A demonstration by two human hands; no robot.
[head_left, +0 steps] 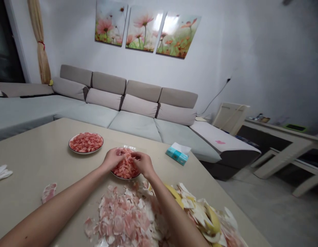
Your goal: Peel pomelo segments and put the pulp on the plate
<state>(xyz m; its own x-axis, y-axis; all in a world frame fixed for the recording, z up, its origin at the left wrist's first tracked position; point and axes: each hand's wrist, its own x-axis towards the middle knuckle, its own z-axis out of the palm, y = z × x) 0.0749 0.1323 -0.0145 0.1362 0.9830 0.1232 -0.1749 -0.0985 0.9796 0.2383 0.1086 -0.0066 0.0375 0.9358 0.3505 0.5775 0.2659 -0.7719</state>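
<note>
- Your left grip [112,159] and right grip [144,164] are both closed, fingertips meeting over the near plate and pinching a pulp piece [124,154] between them. Your fingers partly hide the piece.
- The near plate [118,176] sits directly under both grips, heaped with pink pomelo pulp [126,168].
- The membrane pile [122,218] lies on the bench [32,147] just in front of the near plate, beneath your right forearm.
- The yellow rind [210,219] lies to the right, touching the membrane pile.
- The far plate [69,145] stands beyond and left of the near plate, also holding pulp.
- The tissue box [176,154] lies right of the near plate.
- A membrane scrap [49,192] and a white cloth [1,173] lie on the bench at left, well apart.
- A grey sofa [135,127] stands beyond the bench, below three wall paintings [148,31].
</note>
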